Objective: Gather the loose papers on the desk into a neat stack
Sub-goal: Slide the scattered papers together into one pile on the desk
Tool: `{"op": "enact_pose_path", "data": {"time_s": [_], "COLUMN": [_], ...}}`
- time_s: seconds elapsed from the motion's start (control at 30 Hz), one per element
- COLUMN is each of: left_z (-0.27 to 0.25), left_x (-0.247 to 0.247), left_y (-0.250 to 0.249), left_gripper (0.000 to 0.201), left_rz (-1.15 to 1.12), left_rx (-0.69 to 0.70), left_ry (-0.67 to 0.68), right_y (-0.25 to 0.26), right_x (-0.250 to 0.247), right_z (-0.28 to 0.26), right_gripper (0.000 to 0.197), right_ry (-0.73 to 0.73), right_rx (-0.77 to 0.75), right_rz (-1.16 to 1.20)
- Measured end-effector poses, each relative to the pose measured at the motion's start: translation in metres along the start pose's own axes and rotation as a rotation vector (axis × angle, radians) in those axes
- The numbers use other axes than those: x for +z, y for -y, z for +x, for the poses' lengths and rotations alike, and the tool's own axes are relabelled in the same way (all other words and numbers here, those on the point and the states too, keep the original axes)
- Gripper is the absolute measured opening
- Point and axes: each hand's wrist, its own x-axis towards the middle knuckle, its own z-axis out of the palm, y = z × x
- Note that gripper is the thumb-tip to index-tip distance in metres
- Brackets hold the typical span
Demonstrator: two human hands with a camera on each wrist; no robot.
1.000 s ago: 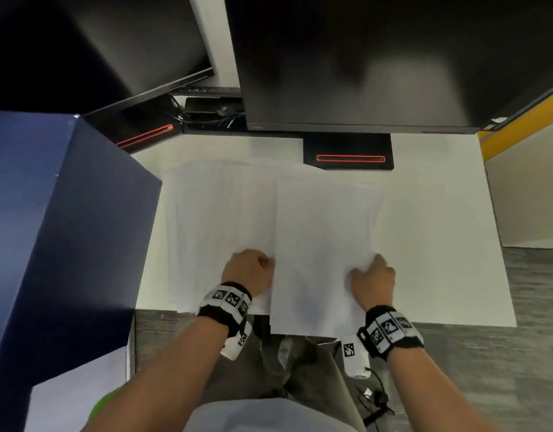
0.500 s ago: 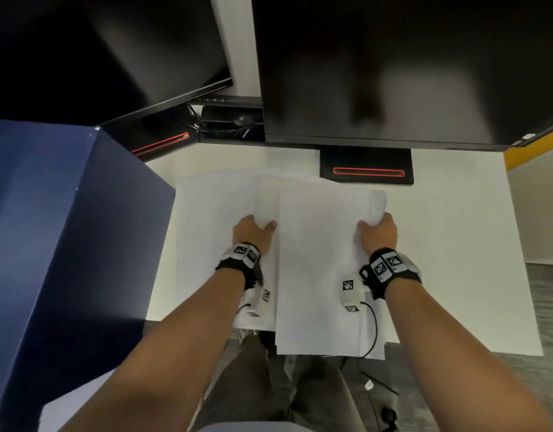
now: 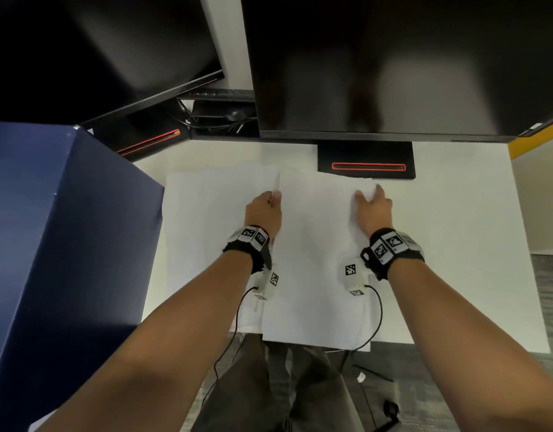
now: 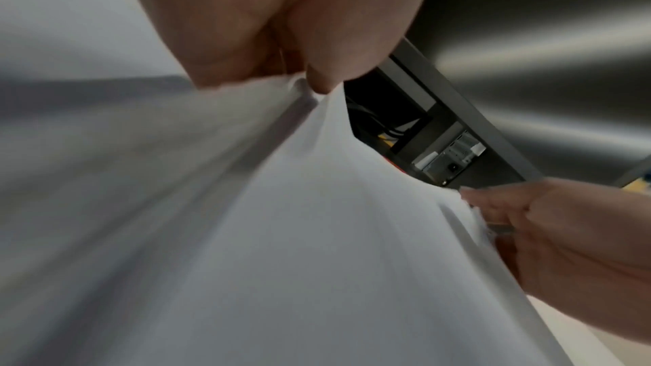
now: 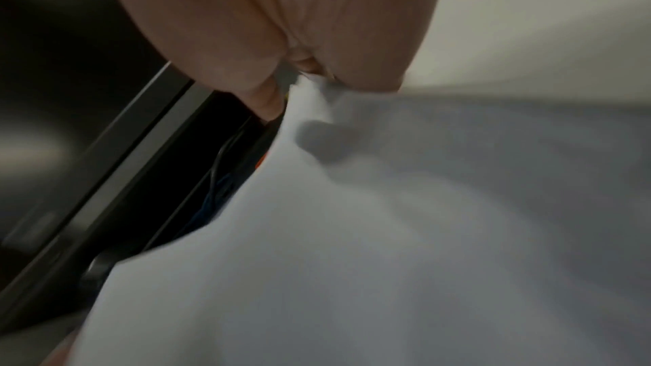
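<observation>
A sheaf of white papers (image 3: 315, 244) lies in the middle of the white desk (image 3: 456, 244), its near end hanging over the front edge. My left hand (image 3: 273, 196) pinches its left edge near the far corner, and the left wrist view shows the left hand (image 4: 306, 82) with the sheet (image 4: 317, 233) raised. My right hand (image 3: 368, 194) grips the right edge, thumb on top. In the right wrist view the right hand (image 5: 296, 79) holds the paper (image 5: 387, 233). More loose sheets (image 3: 206, 219) lie spread under the sheaf and to its left.
Two dark monitors (image 3: 393, 63) loom over the back of the desk, their black stands (image 3: 365, 163) marked with red outlines. A dark blue partition (image 3: 66, 229) walls the left side. Cables (image 3: 219, 120) sit behind the stands. Wrist-camera cords hang below my forearms.
Both hands have slid forward along the sheaf's side edges, from its near end to its far corners. The sheaf now lies squarer to the desk.
</observation>
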Motion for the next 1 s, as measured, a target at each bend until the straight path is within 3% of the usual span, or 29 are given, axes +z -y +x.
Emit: {"op": "enact_pose_path", "data": {"time_s": [0.1,0.2,0.27,0.4,0.53,0.63,0.77,0.87,1.0], "left_z": [-0.019,-0.052,-0.072,-0.092,-0.109,-0.127,-0.144,-0.118,-0.06], "left_x": [-0.02,-0.036,-0.03,-0.003,-0.009,-0.005,0.006,-0.021,-0.069], "left_y": [0.02,0.059,0.075,0.071,0.08,0.094,0.097,0.105,0.118], "left_gripper": [0.046,0.048,0.047,0.045,0.046,0.041,0.042,0.03,0.075], "left_rz": [0.061,0.311,0.353,0.337,0.34,0.379,0.394,0.282,0.266], "left_rx": [-0.013,-0.013,-0.026,0.025,-0.012,0.024,0.068,-0.025,-0.216], "left_ry": [0.05,0.227,0.321,0.269,0.156,0.261,0.354,0.178,-0.266], "right_y": [-0.025,-0.071,-0.088,-0.084,-0.103,-0.117,-0.124,-0.123,-0.106], "right_x": [-0.03,-0.047,-0.036,-0.004,-0.02,-0.028,-0.011,-0.013,-0.03], "right_z": [-0.004,-0.031,-0.062,-0.1,-0.1,-0.116,-0.144,-0.137,-0.109], "right_gripper": [0.073,0.076,0.074,0.069,0.047,0.054,0.063,0.063,0.069], "right_ry": [-0.047,-0.003,0.068,0.22,0.096,0.044,0.161,0.096,-0.033], "right_rx": [0.052,0.117,0.096,0.004,-0.056,-0.02,-0.081,-0.075,0.061], "right_rz": [0.089,0.033,-0.055,-0.129,-0.111,-0.145,-0.202,-0.178,-0.061]}}
